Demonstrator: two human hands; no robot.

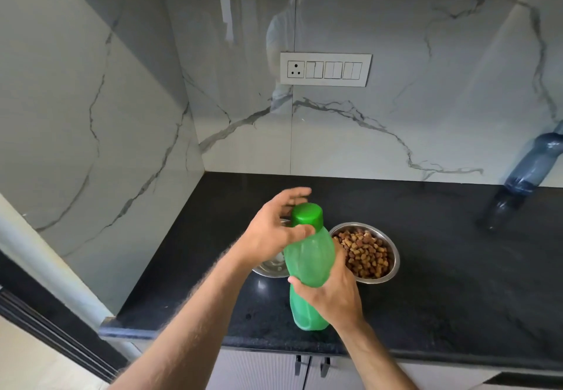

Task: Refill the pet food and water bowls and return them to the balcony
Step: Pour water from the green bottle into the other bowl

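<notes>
Green bottle (307, 263): translucent plastic, ribbed body, darker green screw cap (307, 216) on top, tilted a bit w/ the cap leaning away from the person. It's over the worktop (441, 283) near the front edge, left of centre; can't tell if its base touches the surface.

R hand (333, 293) wrapped round the bottle's lower-mid body, fingers closed on it. L hand (274, 231) at the cap, half open, thumb on the neck just below the cap, fingers spread and blurred behind it, not clearly gripping.

Food bowl (370, 254): steel, full of brown kibble, just right of the bottle. Second steel bowl (271, 268) left of it, mostly hidden by L hand and bottle; contents can't tell. Blue bottle (524, 173) leans at the worktop's back right, against the wall.
</notes>
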